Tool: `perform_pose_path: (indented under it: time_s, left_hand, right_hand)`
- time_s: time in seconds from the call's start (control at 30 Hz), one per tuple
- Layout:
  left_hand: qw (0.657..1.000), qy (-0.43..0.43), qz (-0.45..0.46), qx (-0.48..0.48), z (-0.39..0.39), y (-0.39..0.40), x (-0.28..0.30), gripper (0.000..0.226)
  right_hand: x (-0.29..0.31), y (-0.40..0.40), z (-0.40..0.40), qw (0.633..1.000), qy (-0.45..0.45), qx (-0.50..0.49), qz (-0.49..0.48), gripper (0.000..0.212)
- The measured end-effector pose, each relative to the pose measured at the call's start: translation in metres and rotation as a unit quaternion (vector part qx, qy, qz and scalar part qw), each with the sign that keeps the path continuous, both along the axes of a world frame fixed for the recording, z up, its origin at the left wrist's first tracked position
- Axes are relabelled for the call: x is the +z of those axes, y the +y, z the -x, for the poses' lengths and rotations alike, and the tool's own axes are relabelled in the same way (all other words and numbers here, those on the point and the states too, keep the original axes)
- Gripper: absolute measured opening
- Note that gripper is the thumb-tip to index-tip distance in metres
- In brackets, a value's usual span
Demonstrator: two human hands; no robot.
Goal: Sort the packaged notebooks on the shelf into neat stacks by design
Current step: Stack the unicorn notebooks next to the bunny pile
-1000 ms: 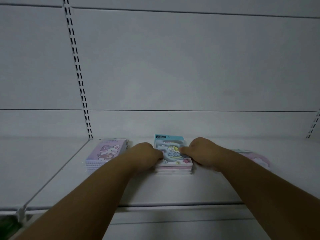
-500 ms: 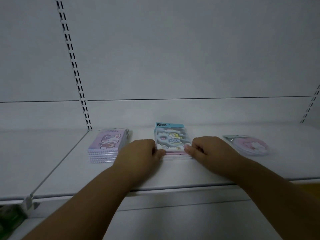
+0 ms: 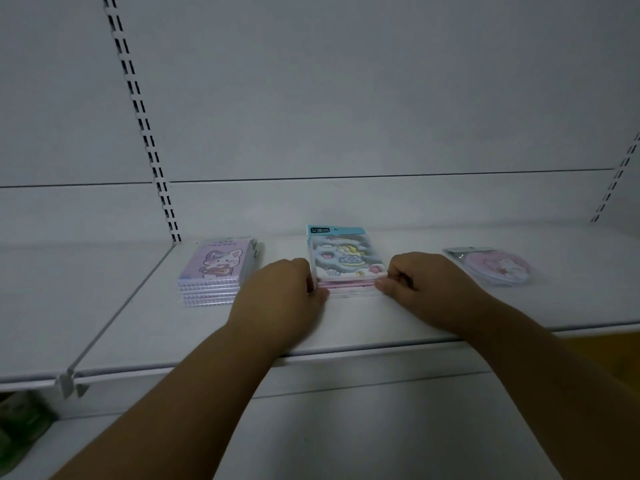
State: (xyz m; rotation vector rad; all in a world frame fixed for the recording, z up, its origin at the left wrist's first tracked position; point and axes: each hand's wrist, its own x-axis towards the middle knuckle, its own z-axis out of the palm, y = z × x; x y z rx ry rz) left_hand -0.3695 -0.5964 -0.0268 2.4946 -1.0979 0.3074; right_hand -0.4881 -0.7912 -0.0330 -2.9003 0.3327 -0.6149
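White shelf [image 3: 381,320], hands lower now

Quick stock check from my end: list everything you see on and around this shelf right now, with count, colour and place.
Purple notebook stack: one stack, lilac covers with a white cartoon animal, left on the shelf.
Middle notebook stack: one stack, blue-grey top cover with teal header, pink edges below, centre, between both hands.
Round pink packet: one, pink in clear wrap, lying flat on the right, apart from the stacks.
Shelf: one, white, with a white back panel.
Slotted uprights: two seen, white with dark slots, left and far right.
Green item: one, lower left, unclear.
Left hand: against the middle stack's left edge.
Right hand: against its right edge.
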Motion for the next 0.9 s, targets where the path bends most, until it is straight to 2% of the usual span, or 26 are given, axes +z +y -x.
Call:
perform_pose_path:
  time_s: [0.5, 0.7, 0.9]
  left_hand:
    - [1.0, 0.01, 0.011, 0.015, 0.0001, -0.0001, -0.0026, 0.023]
    - [1.0, 0.022, -0.001, 0.015, -0.0014, 0.0001, -0.0024, 0.022]
    - [1.0, 0.026, -0.003, 0.005, -0.0026, -0.0003, -0.0019, 0.022]
  right_hand:
    - [-0.0036, -0.0057, -0.0006, 1.0, -0.02, 0.019, -0.006, 0.029]
    - [-0.0016, -0.0054, -0.0027, 0.999, 0.001, 0.019, -0.048, 0.023]
    - [-0.0016, -0.0057, -0.0029, 0.999, 0.011, 0.018, -0.047, 0.022]
